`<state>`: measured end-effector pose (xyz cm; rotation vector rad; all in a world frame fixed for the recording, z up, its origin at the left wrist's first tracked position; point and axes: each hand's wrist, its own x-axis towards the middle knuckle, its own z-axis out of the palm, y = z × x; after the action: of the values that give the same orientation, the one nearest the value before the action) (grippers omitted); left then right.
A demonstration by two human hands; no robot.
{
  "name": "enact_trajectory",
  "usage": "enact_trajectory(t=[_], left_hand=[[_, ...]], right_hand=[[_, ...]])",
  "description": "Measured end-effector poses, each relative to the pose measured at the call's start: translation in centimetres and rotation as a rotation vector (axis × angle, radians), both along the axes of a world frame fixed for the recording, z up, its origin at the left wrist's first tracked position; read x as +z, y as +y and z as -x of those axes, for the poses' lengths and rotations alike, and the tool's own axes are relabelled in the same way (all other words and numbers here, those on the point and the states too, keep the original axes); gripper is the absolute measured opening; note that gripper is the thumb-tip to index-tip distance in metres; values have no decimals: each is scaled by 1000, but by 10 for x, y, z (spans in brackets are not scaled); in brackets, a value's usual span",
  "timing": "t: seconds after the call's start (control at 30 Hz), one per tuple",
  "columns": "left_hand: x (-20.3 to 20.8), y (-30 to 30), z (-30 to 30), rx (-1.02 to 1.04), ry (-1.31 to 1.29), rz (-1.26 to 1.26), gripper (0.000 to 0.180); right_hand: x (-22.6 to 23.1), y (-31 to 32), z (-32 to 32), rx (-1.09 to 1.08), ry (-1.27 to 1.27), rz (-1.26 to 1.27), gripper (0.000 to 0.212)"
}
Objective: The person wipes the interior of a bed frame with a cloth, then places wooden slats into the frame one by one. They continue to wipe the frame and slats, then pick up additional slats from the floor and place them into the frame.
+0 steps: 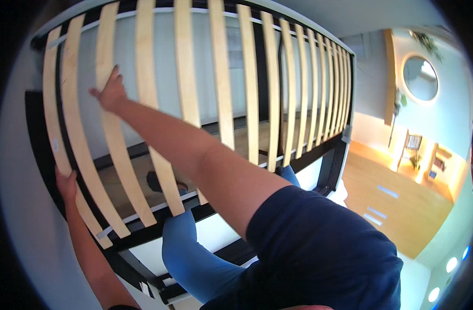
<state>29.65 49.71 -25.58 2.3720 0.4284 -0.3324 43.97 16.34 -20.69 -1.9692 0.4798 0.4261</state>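
Working across the bed frame (pixel 148 233), upper left to centre: lining up its slats (pixel 186 62), I'd judge! Next probably calls for evening the end slat (pixel 52 113), far left. Here's my right hand (pixel 112 95), reaching upper left, fingers splayed, gripping nothing; my left hand (pixel 67 185), lower left, curls at that end slat, firmness I can't tell.

One left hand (pixel 66 186), one right hand (pixel 112 94), so I'm at two! Over a dozen slats (pixel 185 57), far ones too tight to count; one mirror (pixel 420 78), one chair (pixel 413 142), three pale strips (pixel 388 191)!
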Motion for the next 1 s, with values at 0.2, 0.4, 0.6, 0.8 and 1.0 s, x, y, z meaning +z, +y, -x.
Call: enact_trajectory(t=[0.2, 0.4, 0.6, 0.8, 1.0], left_hand=[[-7, 4, -9, -1, 69, -66, 69], [43, -62, -22, -3, 214, -646, 74], [55, -80, -31, -7, 298, -950, 79], [90, -110, -23, 42, 348, -1010, 87], [143, -134, 16, -39, 370, -1095, 92]], right_hand=[[74, -61, 86, 98, -370, 38, 95], [105, -198, 215, 6, -280, 153, 79], [125, -358, 332, -90, -129, 506, 69], [172, -435, 394, -140, 53, 542, 64], [172, -452, 427, -56, 138, 434, 65]])
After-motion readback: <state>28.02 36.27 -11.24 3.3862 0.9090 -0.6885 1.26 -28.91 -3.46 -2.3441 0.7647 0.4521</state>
